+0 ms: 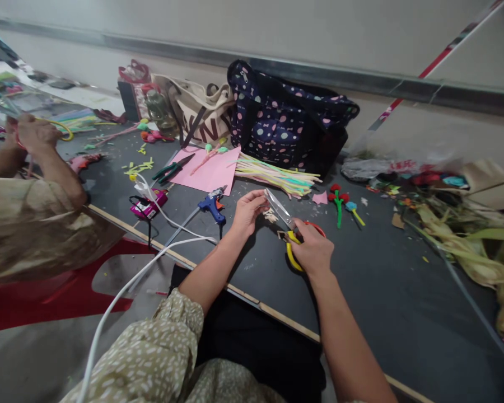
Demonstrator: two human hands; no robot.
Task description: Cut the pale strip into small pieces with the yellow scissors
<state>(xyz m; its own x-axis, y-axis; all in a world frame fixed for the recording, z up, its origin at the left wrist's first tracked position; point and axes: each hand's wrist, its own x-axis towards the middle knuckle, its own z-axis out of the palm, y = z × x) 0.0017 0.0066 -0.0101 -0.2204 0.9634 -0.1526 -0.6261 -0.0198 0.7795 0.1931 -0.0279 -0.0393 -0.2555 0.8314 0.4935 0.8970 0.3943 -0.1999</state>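
Observation:
My right hand (313, 251) grips scissors (292, 232) with yellow and red handles, the blades pointing up and left over the dark table (382, 291). My left hand (248, 211) pinches a small pale piece (271, 215) right at the blades. A blue glue gun (212, 205) stands just left of my left hand, its cord running toward the table's front edge.
Pale foam strips (277, 174) and a pink sheet (208, 170) lie behind my hands, with a dotted navy bag (285, 120) and a beige tote (199, 115) at the back. Small red and blue pipe-cleaner flowers (340, 202) lie right. Dried husks (466, 246) pile far right. Another person's hand (33, 134) works at left.

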